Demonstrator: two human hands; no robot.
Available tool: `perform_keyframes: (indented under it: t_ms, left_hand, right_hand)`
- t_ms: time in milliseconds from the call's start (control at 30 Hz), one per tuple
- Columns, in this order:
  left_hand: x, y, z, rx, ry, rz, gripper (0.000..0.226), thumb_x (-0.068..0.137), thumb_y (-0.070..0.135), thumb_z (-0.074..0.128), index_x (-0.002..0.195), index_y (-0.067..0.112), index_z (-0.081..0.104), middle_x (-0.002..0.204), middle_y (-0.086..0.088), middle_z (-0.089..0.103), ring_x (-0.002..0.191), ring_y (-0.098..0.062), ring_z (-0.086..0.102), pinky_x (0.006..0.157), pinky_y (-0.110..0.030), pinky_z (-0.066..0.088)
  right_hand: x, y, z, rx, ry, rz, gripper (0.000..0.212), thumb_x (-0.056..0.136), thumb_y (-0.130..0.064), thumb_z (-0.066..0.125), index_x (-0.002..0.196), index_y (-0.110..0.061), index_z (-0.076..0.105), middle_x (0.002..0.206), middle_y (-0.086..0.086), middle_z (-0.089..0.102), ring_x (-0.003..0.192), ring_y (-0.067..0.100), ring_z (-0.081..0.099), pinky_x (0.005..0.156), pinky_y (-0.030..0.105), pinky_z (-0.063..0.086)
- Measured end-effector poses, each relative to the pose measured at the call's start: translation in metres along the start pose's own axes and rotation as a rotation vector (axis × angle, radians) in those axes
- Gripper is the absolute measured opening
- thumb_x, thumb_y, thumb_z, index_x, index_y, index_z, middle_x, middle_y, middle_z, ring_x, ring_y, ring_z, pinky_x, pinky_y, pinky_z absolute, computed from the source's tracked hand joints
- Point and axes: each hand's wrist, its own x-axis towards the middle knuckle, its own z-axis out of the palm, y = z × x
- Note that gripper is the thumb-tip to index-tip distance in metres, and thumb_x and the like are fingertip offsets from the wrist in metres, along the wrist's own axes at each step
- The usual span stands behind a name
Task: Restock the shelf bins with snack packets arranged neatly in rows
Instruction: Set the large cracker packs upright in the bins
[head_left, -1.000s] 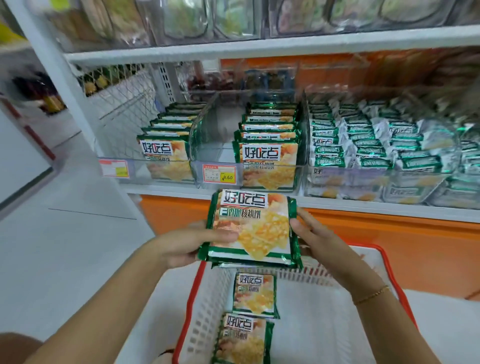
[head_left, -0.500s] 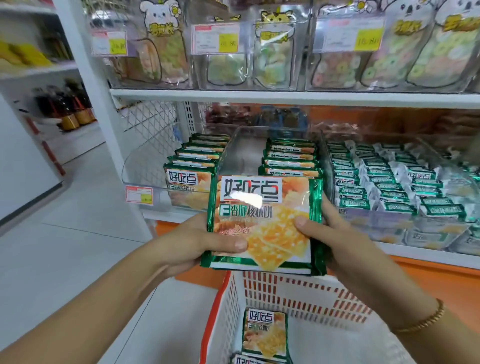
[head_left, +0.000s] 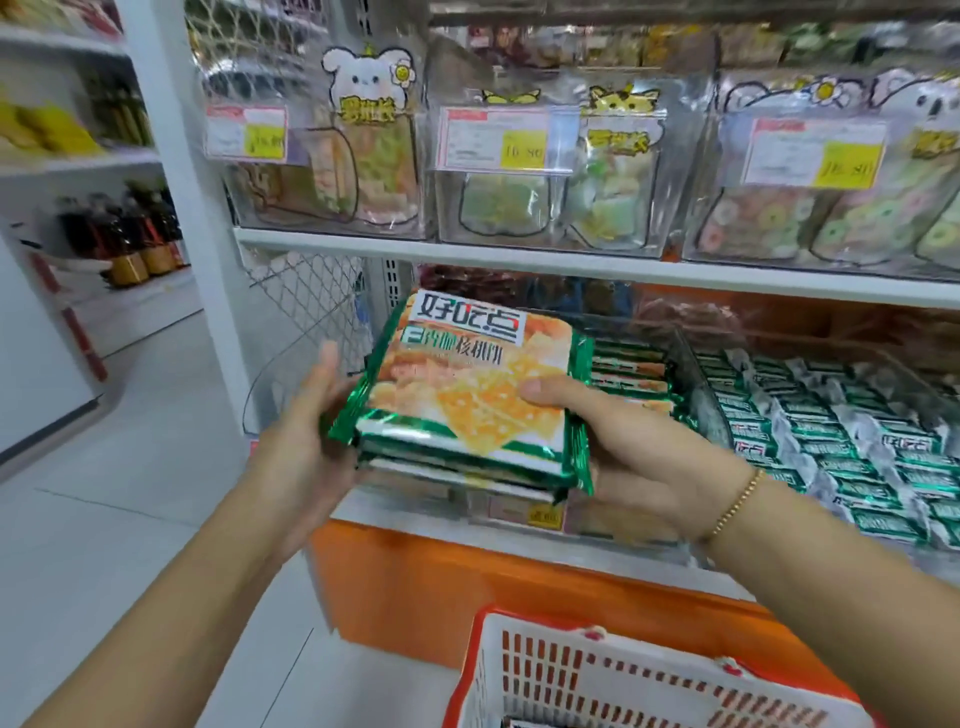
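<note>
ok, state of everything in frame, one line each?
Cracker stack: held tilted, not yet binned.
Right grip: pinches stack, thumb on top.
Left grip: against stack's left edge, thumb lifted.
Binned crackers: standing in a row.
Small green packets: packed rows.
Basket: interior mostly unseen.
</note>
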Motion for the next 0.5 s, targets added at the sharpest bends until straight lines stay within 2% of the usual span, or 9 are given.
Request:
perform_keyframes:
  t_ms: [33, 67, 100, 133, 167, 200, 300, 367, 500]
  left_hand:
    - [0.008, -0.002, -0.005, 0.07, 0.135, 0.047, 0.05, 0.085, 0.056, 0.048, 0.099, 0.013, 0.071, 0.103, -0.008, 0.071, 0.105, -0.022, 0.065, 0.092, -0.036, 0.05]
    - [0.015, -0.005, -0.011, 0.263, 0.275, 0.136, 0.036, 0.092, 0.046, 0.048, 0.091, 0.017, 0.069, 0.095, -0.001, 0.071, 0.102, -0.017, 0.065, 0.092, -0.031, 0.048]
    - [0.019, -0.009, -0.015, 0.575, 0.368, 0.277, 0.025, 0.097, 0.034, 0.048, 0.085, 0.021, 0.066, 0.087, 0.009, 0.069, 0.096, -0.008, 0.063, 0.089, -0.02, 0.046]
    - [0.022, -0.014, -0.018, 0.862, 0.396, 0.415, 0.02, 0.098, 0.025, 0.048, 0.085, 0.025, 0.063, 0.085, 0.014, 0.065, 0.091, -0.002, 0.06, 0.083, -0.008, 0.041]
    - [0.027, -0.021, -0.022, 1.047, 0.377, 0.514, 0.014, 0.097, 0.022, 0.05, 0.092, 0.024, 0.063, 0.093, 0.014, 0.063, 0.094, -0.001, 0.055, 0.08, -0.005, 0.035]
    - [0.032, -0.029, -0.027, 1.166, 0.346, 0.543, 0.015, 0.095, 0.021, 0.053, 0.105, 0.017, 0.063, 0.105, 0.005, 0.061, 0.101, -0.005, 0.051, 0.083, -0.008, 0.031]
    - [0.051, -0.043, -0.039, 1.316, 0.323, 0.461, 0.043, 0.093, 0.025, 0.055, 0.132, 0.008, 0.05, 0.13, -0.006, 0.049, 0.118, -0.017, 0.044, 0.093, -0.021, 0.031]
    - [0.059, -0.047, -0.04, 1.366, 0.291, 0.416, 0.046, 0.092, 0.025, 0.056, 0.134, 0.009, 0.048, 0.134, -0.006, 0.046, 0.123, -0.018, 0.042, 0.098, -0.028, 0.034]
    - [0.066, -0.058, -0.039, 1.424, 0.231, 0.37, 0.046, 0.09, 0.024, 0.058, 0.133, 0.009, 0.051, 0.134, -0.005, 0.048, 0.124, -0.019, 0.042, 0.1, -0.029, 0.035]
  right_hand:
    - [0.012, -0.009, 0.0, 0.047, -0.016, 0.018, 0.05, 0.063, -0.025, 0.075, 0.11, -0.011, 0.067, 0.112, 0.009, 0.07, 0.1, 0.021, 0.069, 0.091, 0.036, 0.054]
    - [0.024, -0.017, 0.0, 0.077, -0.013, 0.039, 0.048, 0.065, -0.024, 0.074, 0.11, -0.011, 0.068, 0.111, 0.01, 0.07, 0.097, 0.022, 0.069, 0.087, 0.038, 0.056]
    - [0.036, -0.024, -0.001, 0.081, 0.014, 0.067, 0.045, 0.066, -0.025, 0.074, 0.109, -0.011, 0.068, 0.109, 0.01, 0.071, 0.093, 0.023, 0.07, 0.084, 0.04, 0.057]
    - [0.049, -0.029, -0.003, 0.056, 0.058, 0.095, 0.04, 0.07, -0.026, 0.074, 0.107, -0.012, 0.068, 0.105, 0.01, 0.072, 0.089, 0.023, 0.071, 0.081, 0.04, 0.057]
    - [0.062, -0.034, -0.004, 0.026, 0.106, 0.115, 0.031, 0.074, -0.027, 0.073, 0.102, -0.013, 0.068, 0.098, 0.009, 0.074, 0.082, 0.022, 0.071, 0.076, 0.04, 0.058]
    - [0.074, -0.037, -0.005, 0.005, 0.151, 0.126, 0.023, 0.078, -0.027, 0.072, 0.096, -0.013, 0.067, 0.091, 0.008, 0.074, 0.075, 0.021, 0.071, 0.072, 0.04, 0.059]
    - [0.11, -0.044, -0.009, -0.013, 0.219, 0.122, 0.018, 0.081, -0.028, 0.071, 0.09, -0.013, 0.066, 0.083, 0.009, 0.073, 0.068, 0.021, 0.071, 0.067, 0.043, 0.059]
    - [0.128, -0.051, -0.01, 0.03, 0.233, 0.099, 0.02, 0.08, -0.027, 0.071, 0.093, -0.012, 0.066, 0.085, 0.01, 0.072, 0.069, 0.023, 0.07, 0.066, 0.043, 0.059]
    - [0.16, -0.062, -0.014, 0.183, 0.221, 0.009, 0.018, 0.081, -0.024, 0.068, 0.09, -0.009, 0.071, 0.085, 0.012, 0.072, 0.072, 0.024, 0.07, 0.061, 0.039, 0.06]
